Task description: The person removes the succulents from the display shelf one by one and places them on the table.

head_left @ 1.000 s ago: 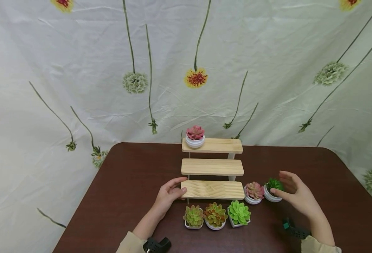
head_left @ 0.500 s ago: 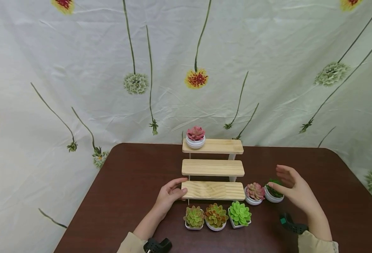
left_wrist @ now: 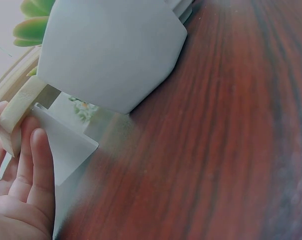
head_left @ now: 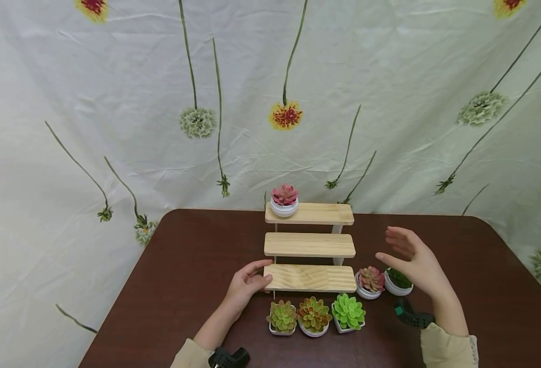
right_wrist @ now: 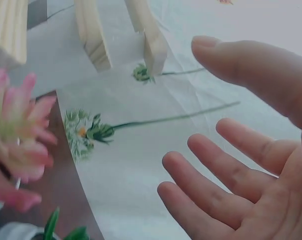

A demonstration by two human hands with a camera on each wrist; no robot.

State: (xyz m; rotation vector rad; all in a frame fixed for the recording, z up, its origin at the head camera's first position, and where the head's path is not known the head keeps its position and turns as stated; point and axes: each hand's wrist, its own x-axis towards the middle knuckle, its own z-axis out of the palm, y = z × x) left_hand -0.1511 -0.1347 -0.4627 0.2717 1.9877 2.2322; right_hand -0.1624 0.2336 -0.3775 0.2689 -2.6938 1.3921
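Observation:
My left hand (head_left: 246, 284) pinches the left end of the lowest board of a three-tier wooden display stand (head_left: 309, 244). In the left wrist view, thumb and fingers wrap that board's end (left_wrist: 21, 107). The right hand (head_left: 415, 263) hovers with spread fingers beside the stand, holding nothing. Below it, partly covered in the head view, sits a dark green potted succulent (head_left: 397, 280). A pink-green potted succulent (head_left: 370, 281) is just left of that one. On the top board's left end stands a pink potted succulent (head_left: 284, 200).
Three potted succulents stand in a row before the stand: a yellow-green one (head_left: 282, 317), an orange-green one (head_left: 314, 314) and a bright green one (head_left: 347, 312). Everything rests on a dark brown table (head_left: 197, 255). A flower-print cloth (head_left: 252, 76) hangs behind.
My right hand has risen away from the dark green succulent, moving up and left toward the stand. The left hand keeps its grip on the lowest board.

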